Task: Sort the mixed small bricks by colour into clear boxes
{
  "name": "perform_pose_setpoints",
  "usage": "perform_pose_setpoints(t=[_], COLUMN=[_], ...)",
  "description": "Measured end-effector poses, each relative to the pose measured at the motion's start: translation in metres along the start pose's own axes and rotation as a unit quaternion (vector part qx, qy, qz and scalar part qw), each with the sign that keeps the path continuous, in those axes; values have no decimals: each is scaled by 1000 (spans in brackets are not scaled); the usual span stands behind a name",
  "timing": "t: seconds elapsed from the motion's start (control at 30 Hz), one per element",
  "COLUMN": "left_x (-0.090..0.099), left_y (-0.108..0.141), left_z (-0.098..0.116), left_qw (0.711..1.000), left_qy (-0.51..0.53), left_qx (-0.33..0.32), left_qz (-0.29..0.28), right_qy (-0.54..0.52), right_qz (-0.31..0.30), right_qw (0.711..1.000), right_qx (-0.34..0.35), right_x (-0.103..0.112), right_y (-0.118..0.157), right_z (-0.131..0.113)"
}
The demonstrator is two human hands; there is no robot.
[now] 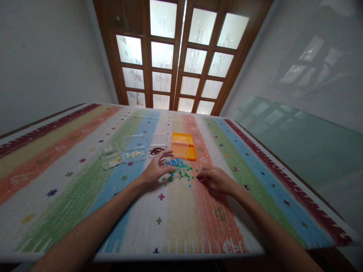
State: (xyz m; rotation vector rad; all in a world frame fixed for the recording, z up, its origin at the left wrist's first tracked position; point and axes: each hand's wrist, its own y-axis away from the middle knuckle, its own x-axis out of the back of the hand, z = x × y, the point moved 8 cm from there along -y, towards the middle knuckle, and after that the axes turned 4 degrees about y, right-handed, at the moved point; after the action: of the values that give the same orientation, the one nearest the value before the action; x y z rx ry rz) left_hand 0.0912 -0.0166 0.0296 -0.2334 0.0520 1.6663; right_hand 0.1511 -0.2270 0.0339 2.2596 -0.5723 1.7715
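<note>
My left hand [154, 167] grips the left side of a small clear plastic box [181, 156], thumb in front and fingers behind. Inside the box lie several small blue and green pieces, like tiny building bricks. More loose green and blue pieces [187, 175] are scattered on the tablecloth in front of it. Just right of these, my right hand [214, 180] rests low over the cloth with thumb and fingertips pinched together. Whatever is between those fingertips is too small to make out.
Behind the clear box lies an orange two-part tray [193, 136]. To the left stand open clear boxes: one with brown pieces [157, 151], one with cream pieces [135, 154], one with a few yellow pieces [115, 162]. A striped tablecloth [147, 219] covers the table.
</note>
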Motion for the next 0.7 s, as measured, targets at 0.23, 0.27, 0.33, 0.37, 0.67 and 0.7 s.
perform_pose_setpoints(t=[0.23,0.27,0.33,0.37,0.67,0.7], left_x=[0,0,0,0,0,0], left_y=[1,1,1,1,1,1], left_z=[-1,-1,-1,-1,0,0], left_qw=[1000,1000,1000,1000,1000,1000], left_qy=[8,6,5,6,7,7], left_qx=[0,-1,0,0,-3,-5], left_qz=[3,2,2,2,1,1], right_qy=[-4,-3,-1,0,30,30], right_qz=[9,5,-3,-6,7,11], right_qw=[1000,1000,1000,1000,999,999], right_qx=[7,9,5,-1,-45,-43], right_x=[2,3,5,5,1,1], right_y=[2,2,2,2,1,1], right_z=[-3,-3,-3,-2,-1,-1])
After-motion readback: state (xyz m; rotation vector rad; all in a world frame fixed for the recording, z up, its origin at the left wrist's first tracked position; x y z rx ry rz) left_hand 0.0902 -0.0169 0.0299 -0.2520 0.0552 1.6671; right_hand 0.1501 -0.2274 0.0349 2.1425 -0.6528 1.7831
